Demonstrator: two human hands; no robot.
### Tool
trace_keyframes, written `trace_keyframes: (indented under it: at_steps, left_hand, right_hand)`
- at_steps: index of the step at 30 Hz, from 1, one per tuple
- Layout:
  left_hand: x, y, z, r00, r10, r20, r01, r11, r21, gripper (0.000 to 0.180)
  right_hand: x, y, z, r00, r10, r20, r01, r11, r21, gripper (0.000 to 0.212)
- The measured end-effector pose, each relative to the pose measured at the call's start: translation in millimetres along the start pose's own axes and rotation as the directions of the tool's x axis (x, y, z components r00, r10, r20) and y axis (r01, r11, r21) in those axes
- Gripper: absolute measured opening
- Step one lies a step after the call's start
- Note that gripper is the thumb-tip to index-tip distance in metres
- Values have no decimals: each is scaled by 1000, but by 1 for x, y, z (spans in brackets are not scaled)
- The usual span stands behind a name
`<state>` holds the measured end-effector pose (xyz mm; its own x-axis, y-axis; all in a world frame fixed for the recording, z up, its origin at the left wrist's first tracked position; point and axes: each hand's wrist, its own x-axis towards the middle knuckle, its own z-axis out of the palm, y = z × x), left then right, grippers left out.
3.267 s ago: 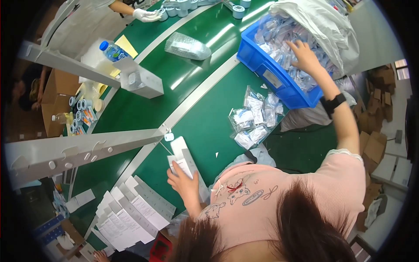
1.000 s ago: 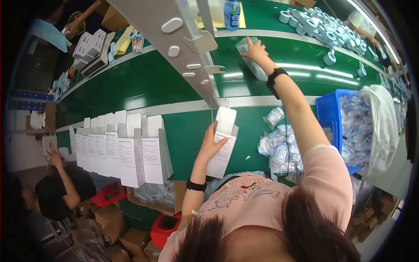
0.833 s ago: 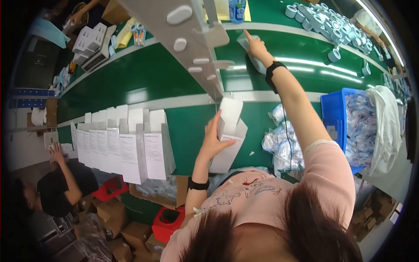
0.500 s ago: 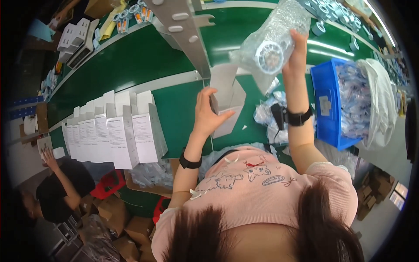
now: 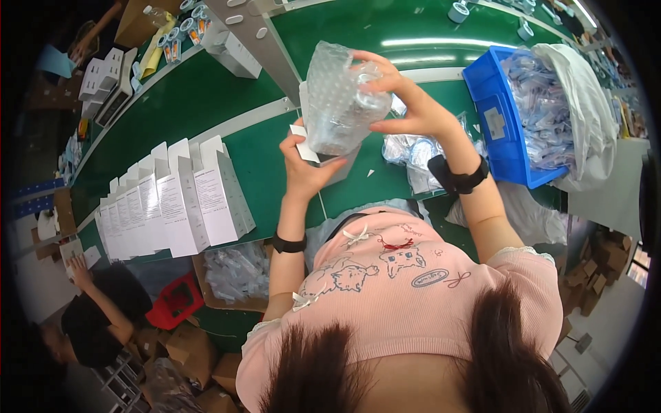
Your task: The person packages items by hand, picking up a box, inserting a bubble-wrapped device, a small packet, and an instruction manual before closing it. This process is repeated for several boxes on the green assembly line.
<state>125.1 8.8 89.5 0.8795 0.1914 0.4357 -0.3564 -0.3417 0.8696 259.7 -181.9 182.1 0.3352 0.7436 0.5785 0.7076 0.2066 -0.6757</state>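
My left hand (image 5: 308,168) is wrapped round an upright white box (image 5: 339,170), thumb on the near side and fingers by a raised flap (image 5: 303,143). My right hand (image 5: 413,103) grips a bubble-wrap bag (image 5: 330,93) from its right side, fingers spread over it. Something pale and round shows blurred through the plastic; its kind I cannot make out. The bag's lower end is at the box's mouth and seems to be partly inside. The bag hides most of the opening. Small clear plastic packets (image 5: 421,162) lie on the green table right of the box.
A row of white printed boxes (image 5: 165,199) stands at the left. To the right, a blue bin (image 5: 490,120) holds many packets beside a white sack (image 5: 589,103). A metal post (image 5: 265,51) rises ahead. Another person (image 5: 103,303) works at lower left.
My right hand has brought the bubble-wrap bag down and left from above the table to the box's mouth. My left hand still holds the box. The whole view has shifted slightly.
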Motion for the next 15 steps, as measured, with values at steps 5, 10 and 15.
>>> trace_keyframes:
  at_steps: [5,10,15]
  left_hand:
    - [36,32,0,927,41,373,-145,956,255,78]
    - [25,-1,18,972,78,-223,-96,993,-70,77]
    - [-3,-32,28,996,24,-88,-11,990,140,76]
  right_hand:
    - [16,-16,-13,983,63,171,-26,977,-210,40]
    - [1,5,-8,990,122,-65,-126,990,-65,31]
    - [-74,105,-15,697,631,-340,-717,598,-358,39]
